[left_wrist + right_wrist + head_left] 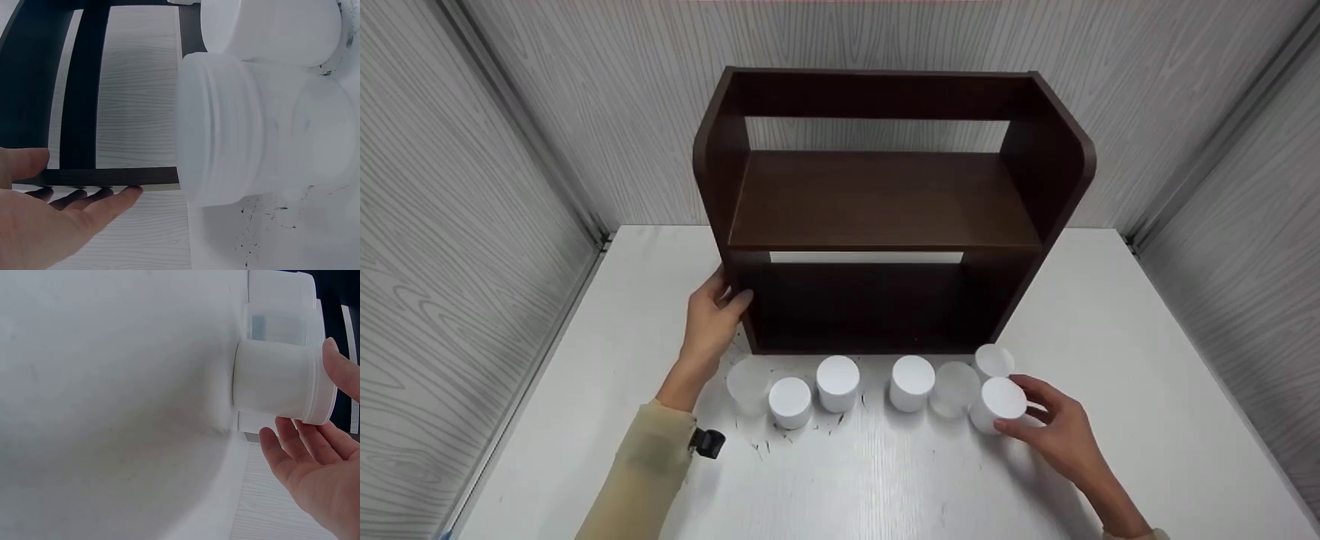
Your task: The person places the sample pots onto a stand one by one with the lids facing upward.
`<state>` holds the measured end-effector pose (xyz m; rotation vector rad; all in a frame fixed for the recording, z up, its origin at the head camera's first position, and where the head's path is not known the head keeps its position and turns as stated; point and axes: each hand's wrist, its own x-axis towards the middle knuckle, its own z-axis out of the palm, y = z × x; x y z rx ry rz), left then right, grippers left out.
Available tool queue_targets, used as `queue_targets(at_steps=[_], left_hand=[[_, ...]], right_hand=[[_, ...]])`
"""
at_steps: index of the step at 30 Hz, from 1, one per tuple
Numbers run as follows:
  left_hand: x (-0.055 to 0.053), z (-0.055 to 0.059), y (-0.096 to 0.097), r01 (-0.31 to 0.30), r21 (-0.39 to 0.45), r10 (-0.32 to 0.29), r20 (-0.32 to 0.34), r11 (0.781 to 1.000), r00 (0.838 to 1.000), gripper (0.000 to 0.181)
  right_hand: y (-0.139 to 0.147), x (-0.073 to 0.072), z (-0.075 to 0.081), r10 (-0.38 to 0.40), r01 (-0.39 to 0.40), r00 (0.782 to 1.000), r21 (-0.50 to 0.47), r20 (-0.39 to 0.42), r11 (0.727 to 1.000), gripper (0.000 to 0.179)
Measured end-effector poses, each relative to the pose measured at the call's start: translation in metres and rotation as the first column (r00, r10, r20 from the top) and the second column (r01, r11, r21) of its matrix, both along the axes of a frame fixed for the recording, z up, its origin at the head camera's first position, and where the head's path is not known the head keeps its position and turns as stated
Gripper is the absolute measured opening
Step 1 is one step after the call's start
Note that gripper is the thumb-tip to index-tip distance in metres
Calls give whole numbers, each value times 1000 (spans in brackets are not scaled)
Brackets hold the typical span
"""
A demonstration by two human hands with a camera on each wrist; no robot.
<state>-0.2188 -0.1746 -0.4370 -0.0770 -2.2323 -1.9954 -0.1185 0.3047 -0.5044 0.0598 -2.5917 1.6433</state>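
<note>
A dark brown two-tier shelf (pixel 885 201) stands upright on the white table. At its left side panel, my left hand (pixel 709 326) holds the lower part, thumb on the inner face and fingers behind the outer one, as the left wrist view also shows. My right hand (pixel 1063 439) holds a white lidded jar (pixel 999 401) at the right end of a row of jars, thumb on one side and fingers on the other. In the right wrist view this jar (pixel 275 379) is upright, its base right at the tabletop.
Several jars stand before the shelf: a translucent jar (pixel 748 386) near my left wrist, white jars (pixel 791 401) in the middle, another translucent jar (pixel 955 390) and a jar (pixel 994 361) behind the held one. Dark specks mark the table (pixel 870 480). Grey wood-grain panels (pixel 472 300) surround it.
</note>
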Motion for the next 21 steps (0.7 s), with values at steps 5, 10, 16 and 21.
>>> queue_targets(at_steps=[5,10,16,21], left_hand=[[-1,1,0,0,-5,0,0,1000,1000,64],[0,2,1,-4,-12,4,3,1000,1000,64],[1,1,1,-7,-6,7,2,1000,1000,63],[1,1,1,-8,5,8,6,1000,1000,63]], right_hand=[[1,1,0,-12,12,1000,28,-1,1000,69],[2,2,6,-13,13,1000,28,-21,1000,69],[1,6,23,-5,7,998,50,-55,999,69],[-2,8,44,9,-3,996,72,-89,997,70]])
